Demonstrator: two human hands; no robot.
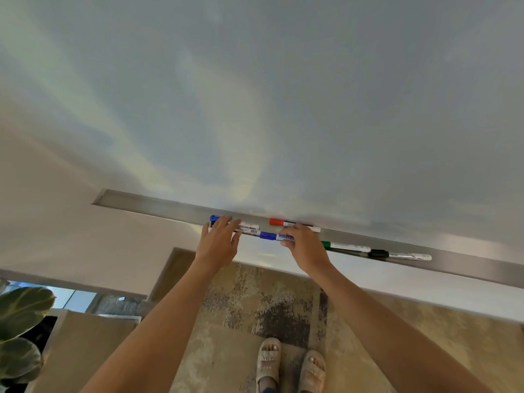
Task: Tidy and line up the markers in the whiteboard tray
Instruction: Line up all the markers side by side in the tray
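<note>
A long metal tray (158,204) runs under the whiteboard, slanting down to the right. My left hand (219,242) lies over two white markers at the tray's middle; one has a blue cap (214,218) sticking out past my fingers. My right hand (304,246) pinches the right end of a blue marker (269,236) at the tray's front edge. A red-capped marker (279,222) lies behind my right fingers. Further right lie a green-capped marker (346,246) and a black-capped marker (399,255).
The whiteboard (283,95) fills the upper view. A beige wall is at the left. Below are a patterned rug (255,307), my feet in sandals (289,364), and a leafy plant (19,330) at the lower left.
</note>
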